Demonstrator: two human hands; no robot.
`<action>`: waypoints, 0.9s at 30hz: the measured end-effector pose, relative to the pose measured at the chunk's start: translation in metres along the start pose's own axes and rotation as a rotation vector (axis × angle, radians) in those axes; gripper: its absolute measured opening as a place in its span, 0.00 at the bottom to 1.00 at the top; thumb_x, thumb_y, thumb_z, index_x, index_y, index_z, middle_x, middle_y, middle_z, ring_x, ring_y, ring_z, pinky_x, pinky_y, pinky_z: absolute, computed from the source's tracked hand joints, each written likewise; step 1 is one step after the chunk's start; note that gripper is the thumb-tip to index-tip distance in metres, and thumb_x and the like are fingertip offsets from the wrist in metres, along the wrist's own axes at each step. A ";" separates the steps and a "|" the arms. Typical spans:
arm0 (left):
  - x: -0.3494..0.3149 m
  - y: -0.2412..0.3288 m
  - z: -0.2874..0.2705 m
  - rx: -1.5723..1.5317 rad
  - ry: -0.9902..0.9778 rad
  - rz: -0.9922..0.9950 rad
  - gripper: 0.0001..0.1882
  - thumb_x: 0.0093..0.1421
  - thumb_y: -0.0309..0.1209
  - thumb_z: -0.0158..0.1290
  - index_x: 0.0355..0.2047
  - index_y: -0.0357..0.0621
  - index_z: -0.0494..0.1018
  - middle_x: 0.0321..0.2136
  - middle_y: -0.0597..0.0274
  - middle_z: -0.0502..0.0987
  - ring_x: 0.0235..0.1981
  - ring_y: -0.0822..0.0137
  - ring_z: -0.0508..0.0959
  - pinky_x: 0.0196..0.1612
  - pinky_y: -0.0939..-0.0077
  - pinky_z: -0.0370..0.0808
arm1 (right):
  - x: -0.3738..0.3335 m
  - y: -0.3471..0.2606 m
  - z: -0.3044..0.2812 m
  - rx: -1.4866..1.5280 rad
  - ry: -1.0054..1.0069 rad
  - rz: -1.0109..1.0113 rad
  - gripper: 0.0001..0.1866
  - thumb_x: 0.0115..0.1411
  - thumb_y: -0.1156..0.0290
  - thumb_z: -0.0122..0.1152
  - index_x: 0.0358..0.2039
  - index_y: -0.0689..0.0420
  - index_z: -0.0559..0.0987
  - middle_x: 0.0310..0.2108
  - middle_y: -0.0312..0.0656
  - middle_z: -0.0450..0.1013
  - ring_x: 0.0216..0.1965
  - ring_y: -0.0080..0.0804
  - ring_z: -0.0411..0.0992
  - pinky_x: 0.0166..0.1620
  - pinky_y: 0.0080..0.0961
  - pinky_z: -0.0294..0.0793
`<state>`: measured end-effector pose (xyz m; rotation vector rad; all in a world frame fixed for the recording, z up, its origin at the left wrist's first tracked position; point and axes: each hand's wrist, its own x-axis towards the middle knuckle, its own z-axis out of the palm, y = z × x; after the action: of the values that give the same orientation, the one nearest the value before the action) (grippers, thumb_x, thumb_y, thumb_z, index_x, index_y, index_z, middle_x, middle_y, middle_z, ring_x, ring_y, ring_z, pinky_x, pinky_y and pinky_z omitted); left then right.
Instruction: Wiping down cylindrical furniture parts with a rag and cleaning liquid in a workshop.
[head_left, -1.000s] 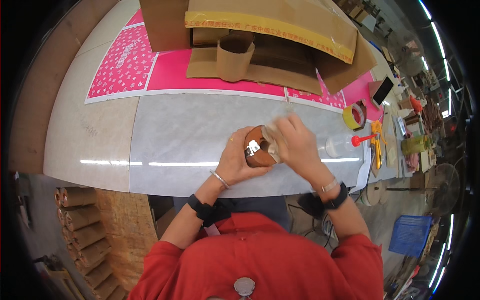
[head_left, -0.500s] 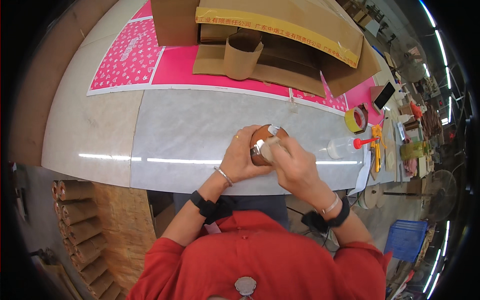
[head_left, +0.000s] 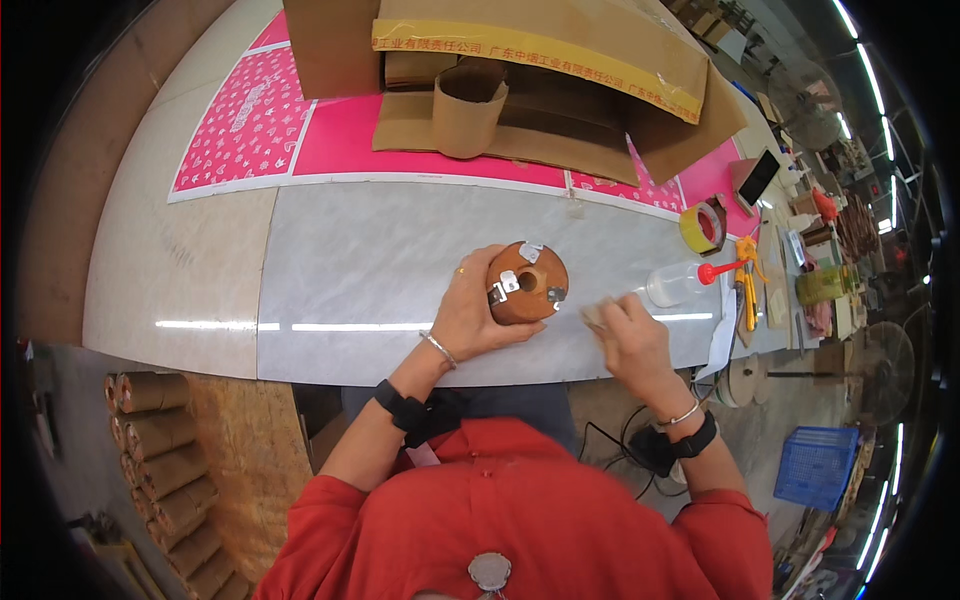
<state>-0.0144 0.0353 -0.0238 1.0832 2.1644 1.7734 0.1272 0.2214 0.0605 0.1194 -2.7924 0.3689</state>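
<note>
My left hand point(head_left: 472, 312) is closed round the side of a brown wooden-looking cylinder point(head_left: 546, 272). Its round end faces up, with a hole in the middle and several silvery metal pieces near the rim. To the right, apart from the cylinder, my right hand point(head_left: 640, 346) pinches a small tan scrap point(head_left: 594, 317); its material is too blurred to tell. A clear squeeze bottle point(head_left: 672, 286) with a red nozzle lies just beyond my right hand on the grey tabletop point(head_left: 370, 255).
A cut-open cardboard box point(head_left: 560, 40) stands at the back, a brown paper tube point(head_left: 468, 122) before it. Yellow tape point(head_left: 700, 232), yellow cutters point(head_left: 746, 285) and a phone point(head_left: 761, 180) lie right. Paper-wrapped rolls point(head_left: 165, 434) are stacked lower left; a blue crate point(head_left: 816, 467) is lower right.
My right hand has drawn back from the top of the cylinder to the right, with the tan scrap. The cylinder's end is now uncovered, still in my left hand.
</note>
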 end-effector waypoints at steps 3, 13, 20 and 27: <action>0.001 0.005 0.001 0.025 -0.028 -0.046 0.50 0.36 0.38 0.71 0.57 0.40 0.56 0.49 0.50 0.69 0.51 0.58 0.72 0.53 0.67 0.70 | 0.003 0.000 -0.014 0.022 0.016 0.114 0.13 0.48 0.78 0.58 0.37 0.55 0.75 0.32 0.44 0.68 0.24 0.41 0.72 0.24 0.33 0.71; -0.002 -0.003 0.002 -0.060 -0.007 -0.083 0.49 0.34 0.40 0.69 0.55 0.39 0.58 0.47 0.47 0.66 0.49 0.49 0.68 0.53 0.62 0.66 | 0.086 -0.016 0.033 0.114 0.147 -0.050 0.12 0.51 0.75 0.59 0.38 0.57 0.74 0.30 0.44 0.65 0.23 0.43 0.69 0.23 0.33 0.70; -0.001 -0.002 0.003 -0.089 0.007 -0.064 0.48 0.33 0.37 0.69 0.55 0.39 0.58 0.47 0.49 0.66 0.49 0.51 0.69 0.54 0.63 0.67 | 0.028 -0.021 0.020 0.246 0.125 0.092 0.08 0.51 0.76 0.59 0.33 0.57 0.73 0.31 0.47 0.67 0.27 0.47 0.70 0.27 0.38 0.70; -0.004 0.007 0.003 -0.088 0.010 -0.112 0.49 0.36 0.40 0.71 0.56 0.38 0.57 0.48 0.50 0.67 0.50 0.54 0.70 0.53 0.66 0.68 | 0.026 0.043 0.046 0.372 0.242 0.442 0.06 0.57 0.71 0.57 0.34 0.58 0.72 0.30 0.48 0.67 0.29 0.50 0.69 0.32 0.39 0.69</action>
<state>-0.0069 0.0356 -0.0197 0.9166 2.0873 1.8092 0.0837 0.2500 0.0166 -0.4363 -2.4615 0.9387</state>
